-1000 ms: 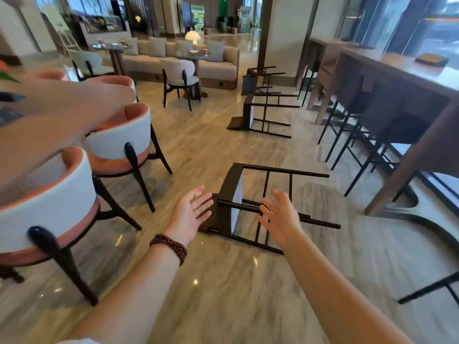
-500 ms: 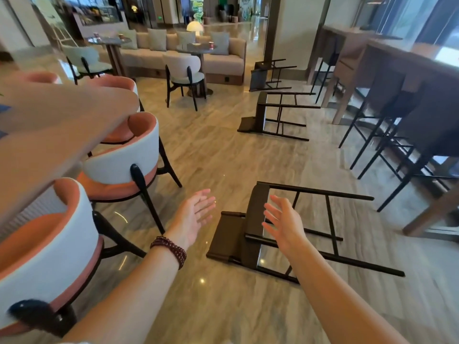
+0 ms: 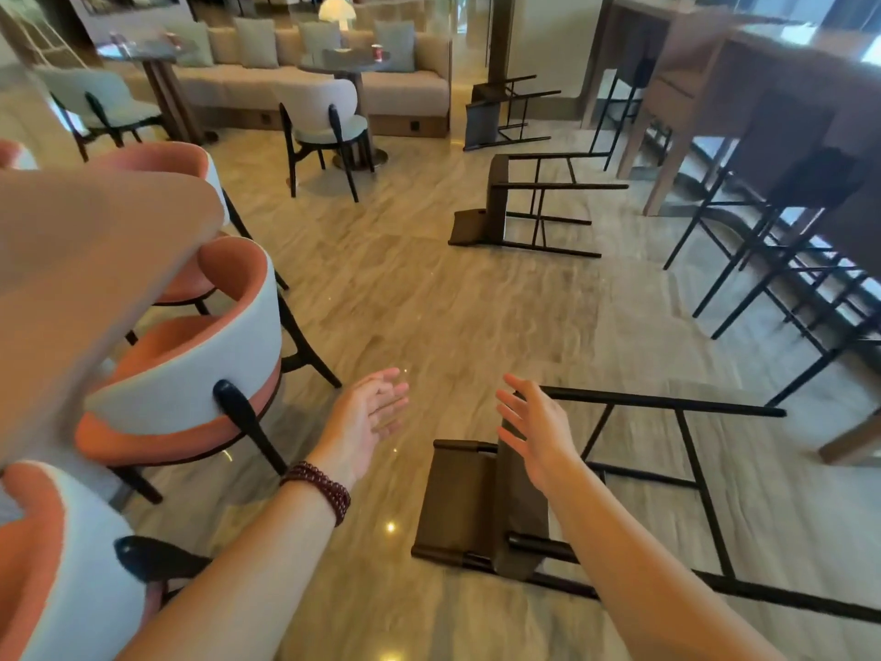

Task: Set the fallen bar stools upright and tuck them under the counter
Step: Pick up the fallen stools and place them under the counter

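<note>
A person's two bare forearms reach out over a glossy beige stone floor [image 3: 429, 298]. The left hand [image 3: 367, 422] is released, palm turned inward and fingers straight and loosely together, grasping nothing; a bracelet of dark red beads [image 3: 318, 489] wraps its wrist. The right hand [image 3: 538, 436] is released too, fingers straight and spread, holding nothing. It hangs over the upper edge of the nearest fallen bar stool [image 3: 457, 498], and I cannot tell whether it touches it.

That stool, with a brown padded seat and back on a thin black metal frame, lies on its side on the floor just in front of the person, its legs pointing right towards the long brown wooden counter [image 3: 772, 59]. A second fallen bar stool of the same make [image 3: 498, 207] lies on its side further along the floor, near the counter's end leg. A third fallen bar stool [image 3: 481, 119] lies beyond it, beside a dark pillar. Upright dark bar stools [image 3: 820, 183] stand tucked beneath the counter's near edge.

Along the left, orange and white round-backed armchairs [image 3: 200, 364] surround a beige round table [image 3: 86, 260]. At the far side of the floor stands a beige cushioned sofa [image 3: 405, 88].
</note>
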